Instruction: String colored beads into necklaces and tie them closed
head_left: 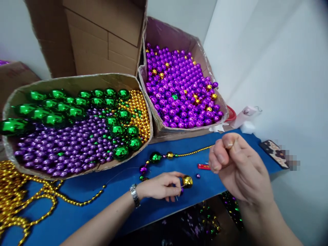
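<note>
Nearest: my right grip [241,164], raised, pinched narrow; cannot tell whether a thread is in it. Lower, over the blue counter [205,189], my left grip [164,186] is narrow, holding a gold bead [188,181] at the fingertips, presumably to steady it. Beyond, the strand [155,157] lies loosely curved, probably to avoid snagging. Farther, left box [112,166] and back box [166,132] stand open, likely for easy picking.

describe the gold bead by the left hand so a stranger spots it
On the blue tabletop, find the left hand wearing the silver watch. The gold bead is at its fingertips, shiny and much larger than the loose purple bead nearby.
</note>
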Demonstrator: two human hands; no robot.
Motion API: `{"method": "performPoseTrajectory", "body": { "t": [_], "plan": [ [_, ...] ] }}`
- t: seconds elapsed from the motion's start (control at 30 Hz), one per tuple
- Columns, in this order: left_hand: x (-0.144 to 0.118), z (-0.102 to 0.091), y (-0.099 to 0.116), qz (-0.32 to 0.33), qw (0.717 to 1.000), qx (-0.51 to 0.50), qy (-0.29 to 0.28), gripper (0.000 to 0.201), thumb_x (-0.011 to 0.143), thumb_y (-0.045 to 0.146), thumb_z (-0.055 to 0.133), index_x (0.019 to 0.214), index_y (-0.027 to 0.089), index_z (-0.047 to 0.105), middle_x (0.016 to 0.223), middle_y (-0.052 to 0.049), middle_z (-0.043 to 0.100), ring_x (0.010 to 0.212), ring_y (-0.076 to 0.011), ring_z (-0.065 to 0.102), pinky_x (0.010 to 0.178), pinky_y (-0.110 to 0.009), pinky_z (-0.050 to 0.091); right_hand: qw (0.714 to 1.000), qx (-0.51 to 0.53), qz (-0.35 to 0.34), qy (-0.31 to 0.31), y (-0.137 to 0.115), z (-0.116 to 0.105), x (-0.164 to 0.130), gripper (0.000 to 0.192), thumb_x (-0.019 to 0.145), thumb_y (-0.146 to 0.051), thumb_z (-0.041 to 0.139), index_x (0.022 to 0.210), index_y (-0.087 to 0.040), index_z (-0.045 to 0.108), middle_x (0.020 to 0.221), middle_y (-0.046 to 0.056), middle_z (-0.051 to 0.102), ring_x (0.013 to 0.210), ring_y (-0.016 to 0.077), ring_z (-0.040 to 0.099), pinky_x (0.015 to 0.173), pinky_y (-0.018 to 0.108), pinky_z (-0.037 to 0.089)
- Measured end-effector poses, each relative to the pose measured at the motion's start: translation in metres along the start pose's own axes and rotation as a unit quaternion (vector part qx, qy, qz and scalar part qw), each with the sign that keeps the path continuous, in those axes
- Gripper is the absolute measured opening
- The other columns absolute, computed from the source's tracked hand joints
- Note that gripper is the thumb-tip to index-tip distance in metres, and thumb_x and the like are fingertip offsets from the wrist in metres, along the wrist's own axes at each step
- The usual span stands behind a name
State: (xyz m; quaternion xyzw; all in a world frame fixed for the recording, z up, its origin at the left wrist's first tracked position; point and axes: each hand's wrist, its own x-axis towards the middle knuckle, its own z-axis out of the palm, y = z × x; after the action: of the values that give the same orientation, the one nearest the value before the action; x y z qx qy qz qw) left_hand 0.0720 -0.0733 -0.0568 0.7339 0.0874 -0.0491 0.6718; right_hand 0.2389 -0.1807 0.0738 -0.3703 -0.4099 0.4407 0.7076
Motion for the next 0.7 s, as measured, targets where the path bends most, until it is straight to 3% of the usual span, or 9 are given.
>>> {"method": "performPoseTrajectory", "body": {
  "t": [0.07, 0.13, 0.23, 0.37, 0.57, 0.63, 0.7],
  "plan": [
    [-0.001, 0.005, -0.003, 0.026, 0.99, 0.135, -0.011, 0.022, 0.088, 0.032, 0.05, 0.076, 0.016, 0.059, 0.11, -0.006, 0.059, 0.064, -0.0093, 0.062, 0.059, -0.022, 0.049, 0.999, 0.012, -0.003, 0.034, 0.0, -0.009, 0.002, 0.01, 0.092, -0.029, 0.053, 0.087, -0.02, 0.052, 0.067, -0.005, 0.047, 0.059, 0.0083, 0.049, 0.052, 0.02, 0.042],
    [-0.005, 0.01, -0.001, 0.057, 0.958, 0.281, -0.014, 0.018, 0.086, 0.027, 0.052, 0.072, 0.018, 0.059, 0.084, -0.003, 0.064, 0.072, -0.0144, 0.063, 0.065, -0.024, 0.048, 0.997, 0.022, -0.014, 0.077, 0.001, -0.024, 0.004, 0.01, 0.089, -0.028, 0.057, 0.086, -0.02, 0.053, 0.067, -0.005, 0.044, 0.059, 0.0077, 0.048, 0.051, 0.019, 0.042],
    [-0.013, 0.015, 0.006, 0.041, 0.905, 0.423, -0.008, 0.016, 0.084, 0.025, 0.052, 0.072, 0.02, 0.061, 0.083, -0.003, 0.066, 0.068, -0.0162, 0.063, 0.057, -0.025, 0.044, 0.988, 0.034, -0.029, 0.148, 0.002, -0.052, 0.01, 0.01, 0.086, -0.026, 0.061, 0.084, -0.02, 0.053, 0.064, -0.007, 0.04, 0.056, 0.0065, 0.046, 0.048, 0.017, 0.042],
    [-0.026, 0.014, 0.01, -0.014, 0.86, 0.51, -0.003, 0.016, 0.083, 0.026, 0.052, 0.071, 0.021, 0.062, 0.081, -0.004, 0.067, 0.056, -0.018, 0.061, 0.045, -0.026, 0.038, 0.973, 0.033, -0.056, 0.221, 0.002, -0.094, 0.013, 0.011, 0.083, -0.023, 0.065, 0.08, -0.02, 0.055, 0.063, -0.007, 0.041, 0.054, 0.0051, 0.047, 0.048, 0.018, 0.041],
    [-0.058, -0.001, -0.002, -0.095, 0.808, 0.582, 0.008, 0.015, 0.077, 0.013, 0.051, 0.072, 0.018, 0.064, 0.073, -0.01, 0.067, 0.058, -0.0236, 0.063, 0.047, -0.028, 0.042, 0.932, -0.013, -0.125, 0.341, -0.012, -0.153, 0.011, 0.022, 0.085, -0.015, 0.058, 0.064, -0.02, 0.053, 0.059, -0.007, 0.045, 0.055, 0.004, 0.052, 0.051, 0.024, 0.039],
    [-0.071, -0.009, -0.006, -0.126, 0.798, 0.589, 0.019, 0.019, 0.078, 0.01, 0.048, 0.073, 0.017, 0.064, 0.07, -0.01, 0.067, 0.058, -0.0248, 0.064, 0.048, -0.03, 0.043, 0.924, -0.015, -0.139, 0.357, -0.016, -0.158, 0.01, 0.024, 0.087, -0.017, 0.055, 0.063, -0.02, 0.052, 0.059, -0.006, 0.046, 0.055, 0.004, 0.051, 0.052, 0.024, 0.039],
    [-0.082, -0.016, -0.008, -0.133, 0.806, 0.576, 0.034, 0.022, 0.081, 0.011, 0.045, 0.072, 0.017, 0.064, 0.069, -0.009, 0.066, 0.058, -0.0238, 0.063, 0.05, -0.029, 0.043, 0.929, -0.018, -0.135, 0.344, -0.013, -0.148, 0.008, 0.02, 0.087, -0.017, 0.057, 0.067, -0.021, 0.054, 0.06, -0.006, 0.046, 0.055, 0.0049, 0.051, 0.051, 0.024, 0.039]
  ]
}}
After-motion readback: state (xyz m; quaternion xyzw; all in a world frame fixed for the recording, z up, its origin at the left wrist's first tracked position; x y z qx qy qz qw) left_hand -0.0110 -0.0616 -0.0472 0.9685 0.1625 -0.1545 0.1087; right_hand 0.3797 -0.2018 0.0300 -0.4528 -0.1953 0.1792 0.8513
